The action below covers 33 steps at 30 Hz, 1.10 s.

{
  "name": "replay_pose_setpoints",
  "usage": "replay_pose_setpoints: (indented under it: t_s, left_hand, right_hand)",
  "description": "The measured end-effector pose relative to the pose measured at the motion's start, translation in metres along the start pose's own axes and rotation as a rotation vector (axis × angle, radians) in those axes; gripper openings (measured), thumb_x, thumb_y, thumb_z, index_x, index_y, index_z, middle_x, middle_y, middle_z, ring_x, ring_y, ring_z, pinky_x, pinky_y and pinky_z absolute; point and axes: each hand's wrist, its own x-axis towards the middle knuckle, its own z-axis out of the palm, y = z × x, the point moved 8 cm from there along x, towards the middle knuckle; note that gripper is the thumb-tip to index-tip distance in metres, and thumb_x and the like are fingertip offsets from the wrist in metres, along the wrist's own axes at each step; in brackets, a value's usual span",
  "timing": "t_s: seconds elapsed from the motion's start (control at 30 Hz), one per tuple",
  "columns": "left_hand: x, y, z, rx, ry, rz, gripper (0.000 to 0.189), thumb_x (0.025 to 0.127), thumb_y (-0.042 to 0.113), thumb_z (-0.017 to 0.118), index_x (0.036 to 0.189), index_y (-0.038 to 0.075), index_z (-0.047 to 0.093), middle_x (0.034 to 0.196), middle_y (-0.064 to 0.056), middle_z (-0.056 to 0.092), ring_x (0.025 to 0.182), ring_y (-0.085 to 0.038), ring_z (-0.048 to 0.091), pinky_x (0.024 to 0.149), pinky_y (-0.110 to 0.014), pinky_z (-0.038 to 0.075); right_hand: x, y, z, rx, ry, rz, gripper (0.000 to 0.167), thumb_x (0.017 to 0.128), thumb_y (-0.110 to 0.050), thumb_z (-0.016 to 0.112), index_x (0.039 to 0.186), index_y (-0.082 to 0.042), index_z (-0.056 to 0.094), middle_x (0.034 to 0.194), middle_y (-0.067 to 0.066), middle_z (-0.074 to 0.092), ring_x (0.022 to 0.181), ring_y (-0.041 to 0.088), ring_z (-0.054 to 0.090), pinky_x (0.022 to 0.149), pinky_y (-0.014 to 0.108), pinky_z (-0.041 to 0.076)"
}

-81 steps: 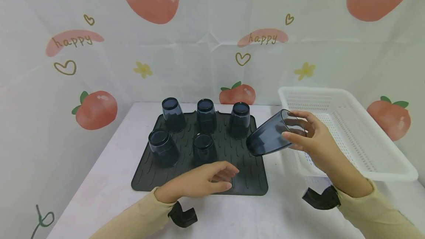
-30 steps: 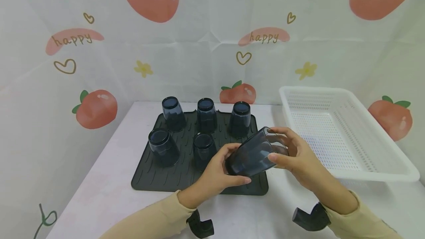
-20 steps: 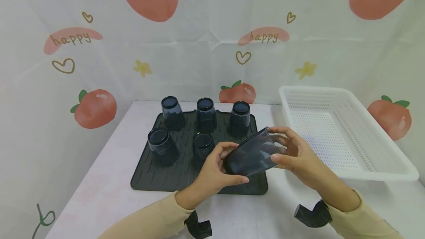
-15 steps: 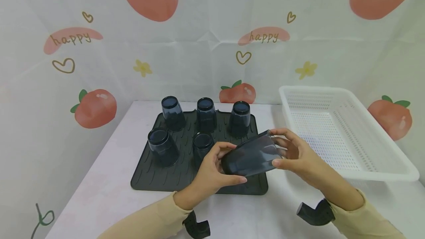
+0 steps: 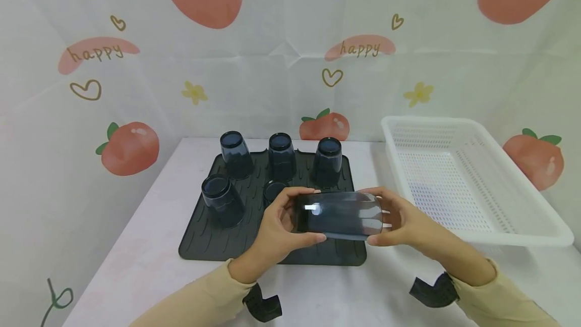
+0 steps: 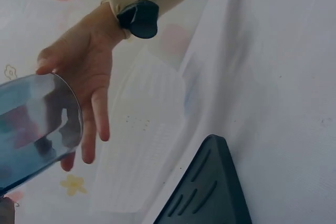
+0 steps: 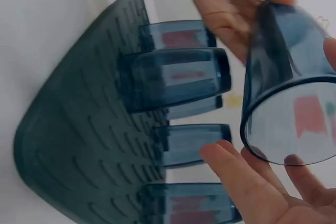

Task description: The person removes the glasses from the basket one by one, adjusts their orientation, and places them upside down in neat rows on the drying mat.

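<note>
Both hands hold one tinted blue-grey drinking glass [image 5: 338, 213] on its side above the front right of a black ridged drying mat [image 5: 218, 246]. Around its dark base end curls the left hand [image 5: 277, 226], thumb in front. The right hand [image 5: 397, 218] grips the rim end between thumb and fingers. In the right wrist view the open mouth of the glass [image 6: 31, 124] faces that camera. Matching glasses stand upside down on the mat: three at the back, including a right one [image 5: 328, 163], then a front left one [image 5: 222, 201] and another [image 5: 274, 191] partly hidden behind the left hand.
A white perforated plastic basket [image 5: 540, 236] stands on the right of the white-covered table [image 5: 136, 266]. A white printed cloth [image 5: 254, 74] hangs close behind the mat. Each wrist carries a small black camera mount [image 5: 263, 307].
The right hand has brought the glass leftward and down from beside the basket. The left hand has taken hold of its base. The glass has turned from slanted to level.
</note>
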Motion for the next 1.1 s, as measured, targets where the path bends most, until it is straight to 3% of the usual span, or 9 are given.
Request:
replay_pose_setpoints:
  t_s: [0.27, 0.5, 0.7, 0.87, 0.97, 1.1]
  left_hand:
    - [0.003, 0.011, 0.005, -0.077, -0.083, 0.115, 0.066, 0.077, -0.001, 0.078, 0.133, -0.007, 0.043, 0.133, -0.024, 0.05, 0.121, -0.02, 0.053, 0.098, -0.031, 0.049]
    - [0.006, 0.016, 0.01, -0.128, -0.121, 0.133, 0.066, 0.079, 0.001, 0.078, 0.133, -0.011, 0.041, 0.133, -0.01, 0.055, 0.125, -0.02, 0.053, 0.101, -0.031, 0.048]
    - [0.007, 0.018, 0.007, -0.102, -0.094, 0.153, 0.066, 0.079, 0.0, 0.077, 0.133, -0.011, 0.041, 0.131, -0.015, 0.054, 0.12, -0.019, 0.056, 0.098, -0.032, 0.049]
    - [0.007, 0.018, 0.003, -0.071, -0.056, 0.134, 0.065, 0.08, 0.004, 0.077, 0.133, -0.009, 0.041, 0.129, -0.011, 0.055, 0.117, -0.016, 0.058, 0.098, -0.031, 0.049]
    - [0.007, 0.018, 0.002, -0.062, -0.042, 0.119, 0.065, 0.08, 0.005, 0.077, 0.133, -0.008, 0.041, 0.129, -0.012, 0.055, 0.117, -0.015, 0.058, 0.099, -0.03, 0.048]
    - [0.008, 0.017, 0.002, -0.049, -0.033, 0.11, 0.066, 0.081, 0.008, 0.078, 0.134, -0.006, 0.042, 0.129, -0.021, 0.053, 0.118, -0.015, 0.057, 0.1, -0.03, 0.048]
  right_hand:
    - [0.007, 0.012, 0.017, 0.006, -0.097, -0.021, 0.074, 0.078, -0.002, 0.077, 0.138, -0.002, 0.033, 0.123, 0.021, 0.049, 0.102, 0.033, 0.062, 0.083, 0.036, 0.056]
    - [0.008, 0.03, 0.024, -0.069, -0.154, 0.033, 0.075, 0.078, -0.007, 0.078, 0.137, -0.001, 0.033, 0.121, 0.021, 0.052, 0.103, 0.035, 0.061, 0.086, 0.036, 0.055]
    - [0.0, 0.046, 0.027, -0.189, -0.197, 0.127, 0.056, 0.088, -0.018, 0.071, 0.132, 0.002, 0.044, 0.12, 0.015, 0.058, 0.105, 0.025, 0.063, 0.084, 0.028, 0.053]
    - [-0.006, 0.052, 0.034, -0.284, -0.253, 0.125, 0.035, 0.093, -0.024, 0.065, 0.121, -0.006, 0.054, 0.114, 0.007, 0.064, 0.101, 0.013, 0.066, 0.08, 0.024, 0.052]
    - [-0.008, 0.055, 0.037, -0.266, -0.288, 0.134, 0.032, 0.094, -0.023, 0.063, 0.121, -0.007, 0.055, 0.114, 0.007, 0.064, 0.102, 0.011, 0.064, 0.081, 0.024, 0.052]
    - [-0.01, 0.055, 0.041, -0.228, -0.318, 0.125, 0.034, 0.096, -0.021, 0.061, 0.124, -0.003, 0.054, 0.115, 0.012, 0.062, 0.102, 0.013, 0.063, 0.082, 0.024, 0.051]
